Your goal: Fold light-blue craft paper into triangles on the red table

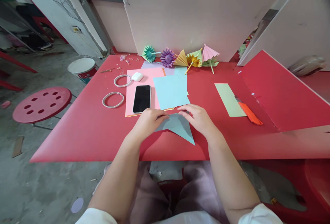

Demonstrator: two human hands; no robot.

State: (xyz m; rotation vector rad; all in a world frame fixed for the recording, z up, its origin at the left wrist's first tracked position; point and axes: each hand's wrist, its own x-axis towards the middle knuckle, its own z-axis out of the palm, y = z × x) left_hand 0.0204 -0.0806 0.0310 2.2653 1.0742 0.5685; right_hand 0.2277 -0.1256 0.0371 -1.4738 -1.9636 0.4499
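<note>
A light blue sheet of paper (177, 124) is held at its far edge by both hands, near the front of the red table. My left hand (149, 120) pinches it on the left, thumb and fingers together. On the right, my right hand (197, 115) closes its thumb and fingers on the same edge. The near part of the sheet rises from the table and its right corner points toward me. Just beyond my fingers lies another light blue sheet (171, 91). A black smartphone (142, 98) rests on pink paper (130, 105) left of it.
Two rolls of tape (113, 106) and a white earbud case (137, 76) lie at the left. Folded paper umbrellas (194, 59) line the wall. An orange utility knife (250, 113) touches a pale green strip (228, 100); a red board (286, 93) stands beyond. A red stool (42, 105) is left.
</note>
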